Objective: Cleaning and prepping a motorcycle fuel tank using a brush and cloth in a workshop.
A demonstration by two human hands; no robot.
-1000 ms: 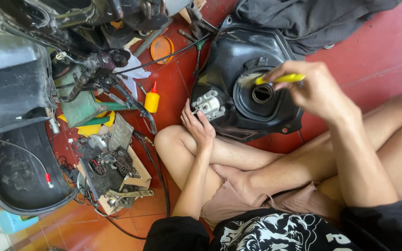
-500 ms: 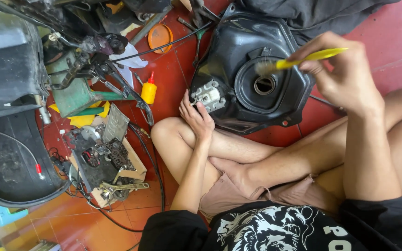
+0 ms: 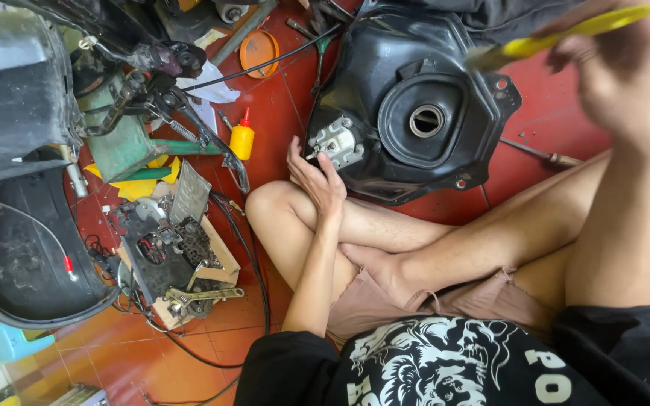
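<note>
Honestly, the biggest worry is the tank (image 3: 415,113) itself: it sits tilted on the red floor (image 3: 551,113) against my knee (image 3: 272,207), and only my left hand (image 3: 316,174) steadies it, so a hard stroke could likely rock it or slide it away. Next comes its filler hole (image 3: 426,120), which stands wide open just below the brush (image 3: 566,34); any grit or loose bristle I flick could drop straight in. Then the cable (image 3: 265,64) running from the clutter at my left toward the tank's top edge could snag if the tank shifts. The small yellow bottle (image 3: 241,141) stands upright near my knee, and a careless knee could tip it.

As for my hands: the right hand (image 3: 626,75) is raised high over the tank's right side, blurred, fingers closed round the yellow handle of the brush, whose bristle end points left, toward the tank's upper rim. Whether the bristles touch the tank I cannot tell. The forearm rises steeply from my lap. The left arm reaches forward over my crossed legs, the hand loosely open, holding nothing, fingertips resting by the pale metal fitting (image 3: 338,143) at the tank's left corner.
</note>
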